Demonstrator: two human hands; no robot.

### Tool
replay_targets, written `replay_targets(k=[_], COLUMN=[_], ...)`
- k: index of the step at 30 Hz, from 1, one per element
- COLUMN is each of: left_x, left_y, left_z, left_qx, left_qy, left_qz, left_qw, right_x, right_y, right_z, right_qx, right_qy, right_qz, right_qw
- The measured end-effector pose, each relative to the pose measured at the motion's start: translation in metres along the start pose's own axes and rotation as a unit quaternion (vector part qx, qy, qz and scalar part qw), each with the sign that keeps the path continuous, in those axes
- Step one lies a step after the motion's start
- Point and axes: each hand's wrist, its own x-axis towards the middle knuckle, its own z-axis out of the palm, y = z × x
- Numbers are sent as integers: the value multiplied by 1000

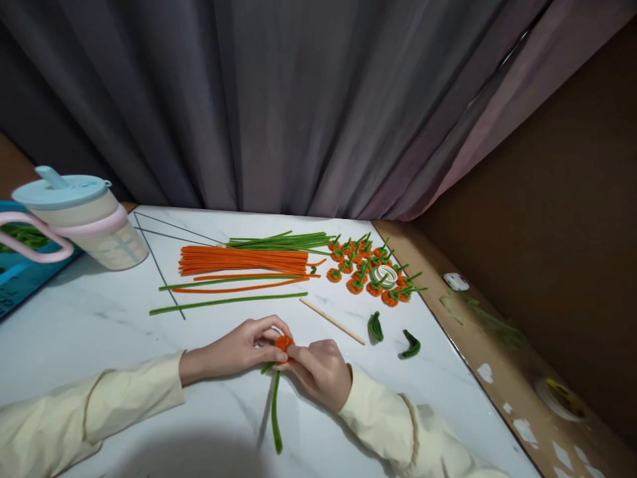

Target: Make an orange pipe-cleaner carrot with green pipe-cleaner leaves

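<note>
Small orange fuzzy piece (284, 342): one, between the two hands, over the near middle of the white marbled table (223, 418). A green fuzzy stem (275, 418) extends from beneath it toward the near side; a shorter green end (267, 367) shows at its left.

Left hand (243, 348): bare, cream sleeve (137, 385). Thumb and fingertips drawn narrow, holding the orange piece from the left.

Right hand (321, 372): bare, same cream cloth at the wrist. Index fingertip touching the right side of the orange piece; other fingers curled, thumb largely hidden. Whether this hand also pinches the piece, cannot tell.

Orange fuzzy stems (243, 260): one thick bundle, far middle, lying left to right. Green bundle (279, 241): just beyond it. Loose green stem (229, 303): one, near side of the orange bundle.

Thin wooden stick (332, 321): one, lying slantwise, beyond the right hand.

Dark green looped piece (375, 327) and dark green curved piece (411, 344): one each, apart, right of the stick.

Orange pieces with green tops (355, 285): a cluster, far right. White ring-shaped roll (384, 275): among them.

Lidded cup (99, 239): blue lid, pink handle, far left.

Grey curtain (279, 99): hanging at the far side.
</note>
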Motion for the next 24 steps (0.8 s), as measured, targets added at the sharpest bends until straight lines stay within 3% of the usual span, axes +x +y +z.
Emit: replay_targets(k=[11, 18, 24], left_x=[0, -1, -1], left_y=[0, 0, 2], left_z=[1, -4, -9], left_qx=[44, -6, -17], left_qy=[8, 6, 15], left_qz=[6, 18, 35], left_qw=[999, 1000, 999], right_x=[5, 0, -3], right_y=[-3, -1, 2], right_z=[2, -1, -2], right_qx=[17, 112, 124], right_qy=[27, 14, -9], right_qz=[-4, 85, 52], right_qw=[999, 990, 991])
